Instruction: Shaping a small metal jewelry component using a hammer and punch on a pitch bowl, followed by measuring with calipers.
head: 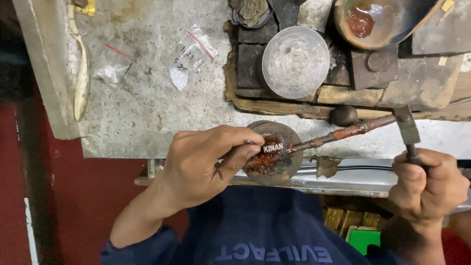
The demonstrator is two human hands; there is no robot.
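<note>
My left hand (203, 162) pinches a thin metal tool (248, 143) whose tip rests on a small silver name piece (273, 147). That piece sits in reddish-brown pitch on a round metal block (274, 152) at the bench's front edge. My right hand (428, 184) grips the dark handle of a small hammer (406, 128). The hammer's head sits up by a long rusty red-stained rod (343, 133) that runs from the block towards the right.
A round clear glass dish (295, 62) stands on dark bricks behind the block. A bowl (378, 22) with red residue is at the top right. Two small plastic bags (189, 56) with silver bits lie on the grey bench top (142, 118). A pale curved strip (81, 73) lies at left.
</note>
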